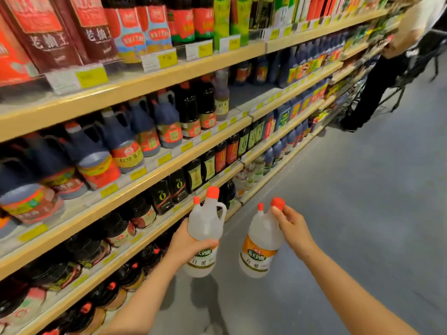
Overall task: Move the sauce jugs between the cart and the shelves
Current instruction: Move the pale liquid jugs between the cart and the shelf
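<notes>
I hold two clear vinegar jugs with red caps over the aisle floor. My left hand (187,240) wraps around the belly of the left jug (205,223), which has a green label. My right hand (291,222) grips the neck and handle of the right jug (260,243), which has an orange and green label. Both jugs hang upright beside the lower shelves (154,235), apart from each other. No cart shows near me.
Wooden-edged shelves run along the left, packed with dark sauce jugs (125,143) and bottles, with yellow price tags. Grey aisle floor (350,201) opens to the right. A person (387,68) stands far up the aisle by a black cart (423,59).
</notes>
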### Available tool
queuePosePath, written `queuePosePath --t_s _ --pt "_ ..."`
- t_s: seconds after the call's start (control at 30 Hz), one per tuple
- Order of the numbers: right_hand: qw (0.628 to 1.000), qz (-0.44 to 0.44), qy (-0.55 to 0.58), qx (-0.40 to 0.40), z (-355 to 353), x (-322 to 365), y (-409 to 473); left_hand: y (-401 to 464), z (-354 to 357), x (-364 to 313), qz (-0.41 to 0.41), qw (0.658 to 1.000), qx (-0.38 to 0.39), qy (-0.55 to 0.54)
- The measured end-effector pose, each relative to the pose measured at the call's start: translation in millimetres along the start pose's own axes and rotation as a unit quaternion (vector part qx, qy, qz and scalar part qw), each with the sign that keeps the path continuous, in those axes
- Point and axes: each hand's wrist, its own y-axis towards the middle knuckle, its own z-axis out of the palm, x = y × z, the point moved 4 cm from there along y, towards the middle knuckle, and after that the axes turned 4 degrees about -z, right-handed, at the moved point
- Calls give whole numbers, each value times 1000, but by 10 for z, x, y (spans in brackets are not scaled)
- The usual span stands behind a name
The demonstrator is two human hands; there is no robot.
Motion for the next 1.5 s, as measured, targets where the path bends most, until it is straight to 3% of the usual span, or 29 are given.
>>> queuePosePath --t_s 0.4,0.8,1.23,1.5 --pt "998 -33 51 -15 -906 33 1712 1390 708 -967 30 999 -41 15" --pt "994 -68 17 79 -2027 6 3468 2448 1882 -1898 24 991 -128 -36" --pt "983 -114 8 146 -1698 275 4721 3421 1684 -2295 26 986 -157 -48" --pt "978 -154 13 140 -1630 575 5307 3960 1329 -2981 124 974 -187 -21"
